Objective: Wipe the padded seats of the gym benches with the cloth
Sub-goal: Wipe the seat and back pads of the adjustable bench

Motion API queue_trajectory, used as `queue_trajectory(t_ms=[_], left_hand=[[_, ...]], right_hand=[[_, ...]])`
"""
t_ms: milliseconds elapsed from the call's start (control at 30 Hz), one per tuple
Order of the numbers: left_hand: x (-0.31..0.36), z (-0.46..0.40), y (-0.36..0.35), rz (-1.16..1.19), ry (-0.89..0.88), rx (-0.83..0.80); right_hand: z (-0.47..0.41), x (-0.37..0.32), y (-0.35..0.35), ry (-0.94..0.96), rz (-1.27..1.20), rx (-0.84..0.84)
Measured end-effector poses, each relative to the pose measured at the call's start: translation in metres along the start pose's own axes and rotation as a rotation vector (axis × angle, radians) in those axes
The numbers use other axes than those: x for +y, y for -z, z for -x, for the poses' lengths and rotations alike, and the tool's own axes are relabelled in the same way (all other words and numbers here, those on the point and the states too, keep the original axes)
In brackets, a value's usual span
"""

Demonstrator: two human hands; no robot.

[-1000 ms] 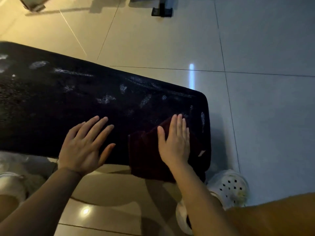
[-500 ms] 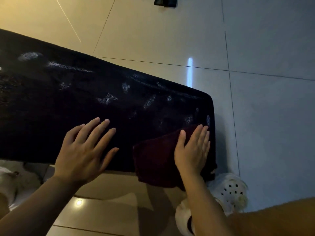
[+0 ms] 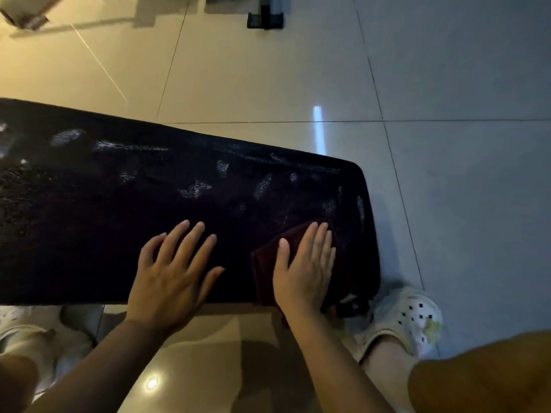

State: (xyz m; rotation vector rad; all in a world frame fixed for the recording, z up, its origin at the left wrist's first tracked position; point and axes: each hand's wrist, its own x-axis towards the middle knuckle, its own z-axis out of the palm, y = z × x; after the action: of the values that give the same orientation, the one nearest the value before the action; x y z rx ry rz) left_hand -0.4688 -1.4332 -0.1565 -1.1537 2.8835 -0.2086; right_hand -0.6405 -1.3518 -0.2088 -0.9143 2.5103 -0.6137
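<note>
A long black padded bench seat (image 3: pixel 149 204) runs from the left edge to the centre right, with pale wet streaks across its top. A dark red cloth (image 3: pixel 264 269) lies on the seat's right end and hangs over the near edge. My right hand (image 3: pixel 304 269) presses flat on the cloth with straight fingers close together. My left hand (image 3: pixel 173 272) rests flat on the bare seat just left of the cloth, fingers spread. Most of the cloth is hidden under my right hand.
Glossy tiled floor (image 3: pixel 447 174) surrounds the bench. My foot in a white perforated clog (image 3: pixel 411 317) stands by the seat's right end; another white shoe (image 3: pixel 18 326) shows at the lower left. A black equipment foot (image 3: pixel 264 17) stands on the floor at the top.
My right hand has slid the cloth back and forth over the seat's right end, its fingers turning from tilted right to more upright. My left hand stays flat on the seat.
</note>
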Motion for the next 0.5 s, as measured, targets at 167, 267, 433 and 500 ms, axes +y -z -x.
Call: queue_trajectory(t_ms=[167,267,433,500], left_hand=[[-0.003,0.0,0.002,0.021,-0.016,-0.024],[-0.006,0.001,-0.003,0.039,-0.033,0.048],[-0.008,0.003,-0.011,0.039,-0.084,0.141],[-0.01,0.002,-0.012,0.059,-0.095,0.156]], right_hand=[[-0.034,0.025,0.02,-0.075,0.045,-0.05],[-0.059,0.047,0.032,-0.252,-0.006,-0.003],[-0.056,0.029,0.022,-0.313,0.032,0.011],[-0.046,0.011,0.015,-0.245,0.049,-0.019]])
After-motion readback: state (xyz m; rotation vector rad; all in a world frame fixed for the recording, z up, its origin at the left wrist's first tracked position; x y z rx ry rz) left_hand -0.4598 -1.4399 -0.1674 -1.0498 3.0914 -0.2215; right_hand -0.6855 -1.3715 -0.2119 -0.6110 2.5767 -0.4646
